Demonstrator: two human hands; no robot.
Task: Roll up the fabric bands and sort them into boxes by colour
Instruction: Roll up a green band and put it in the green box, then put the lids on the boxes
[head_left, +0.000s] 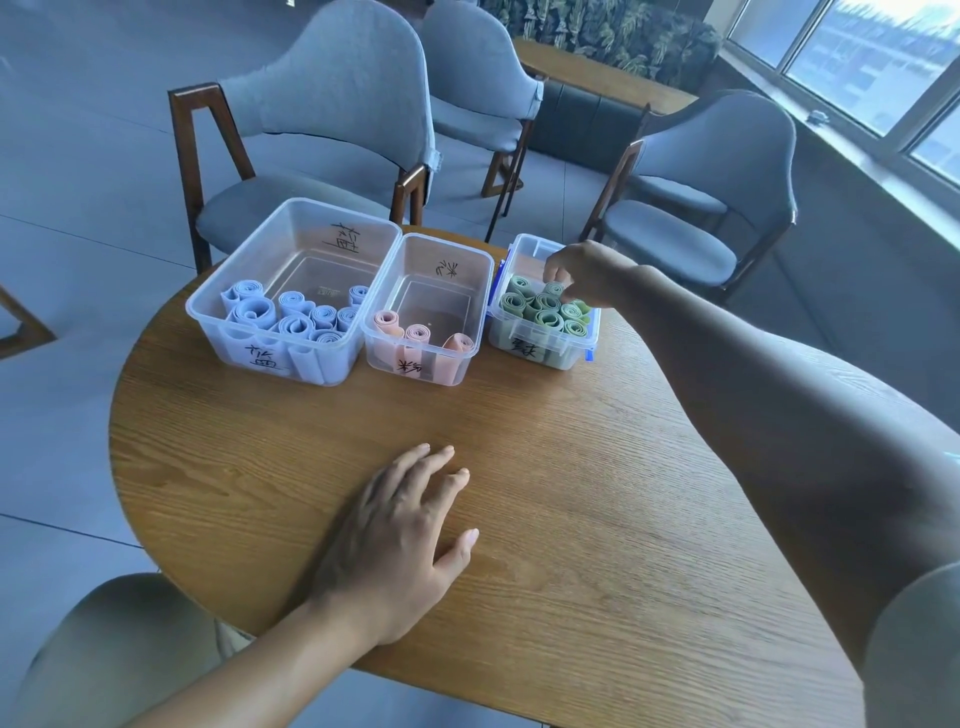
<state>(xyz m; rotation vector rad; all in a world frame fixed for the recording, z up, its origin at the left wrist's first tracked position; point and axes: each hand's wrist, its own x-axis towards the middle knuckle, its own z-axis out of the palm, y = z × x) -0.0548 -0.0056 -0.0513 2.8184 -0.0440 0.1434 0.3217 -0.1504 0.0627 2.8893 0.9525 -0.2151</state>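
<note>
Three clear plastic boxes stand side by side. The large left box (249, 291) holds rolled light-blue fabric bands (296, 317). The middle box (457, 260) holds three rolled pink bands (418, 335). The small right box (524, 247) is packed with rolled green bands (540, 312).

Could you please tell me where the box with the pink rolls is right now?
In the head view, the pink-roll box stands mid-table at the far edge, between the larger blue-roll box and the smaller green-roll box.

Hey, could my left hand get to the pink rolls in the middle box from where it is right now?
Probably yes. The left hand lies flat on the bare table, nothing stands between it and the open middle box, and the pink rolls sit at its near side.
</note>
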